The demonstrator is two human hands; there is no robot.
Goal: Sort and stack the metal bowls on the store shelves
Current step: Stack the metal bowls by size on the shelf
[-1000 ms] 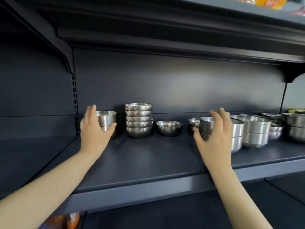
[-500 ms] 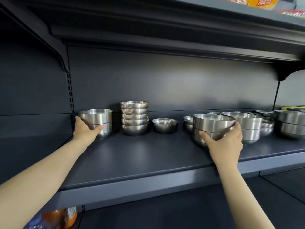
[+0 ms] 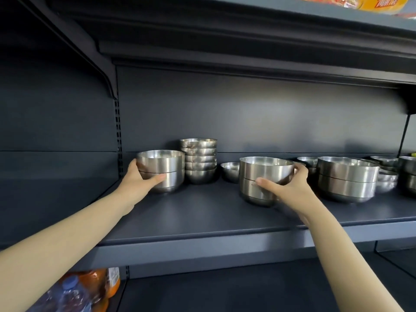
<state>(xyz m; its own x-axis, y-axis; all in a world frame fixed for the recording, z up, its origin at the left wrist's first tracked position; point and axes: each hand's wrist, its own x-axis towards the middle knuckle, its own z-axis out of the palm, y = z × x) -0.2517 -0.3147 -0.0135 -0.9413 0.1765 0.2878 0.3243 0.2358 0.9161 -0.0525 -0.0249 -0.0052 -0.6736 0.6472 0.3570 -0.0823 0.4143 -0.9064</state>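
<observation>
Your left hand (image 3: 137, 181) grips the left two-bowl stack (image 3: 161, 171); your right hand (image 3: 290, 188) grips the middle two-bowl stack (image 3: 265, 176), both on the shelf (image 3: 202, 212).

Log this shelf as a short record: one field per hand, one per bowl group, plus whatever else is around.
Left hand: grips the left pair of bowls
Right hand: grips the middle pair of bowls, thumb on its front
Tall stack: about five small bowls, just right of the left pair
Single bowl: small, between tall stack and middle pair
Right pair of bowls: wider, untouched, smaller bowls behind
Shelf: dark
Above: orange packet
Below: bottles, lower left
</observation>
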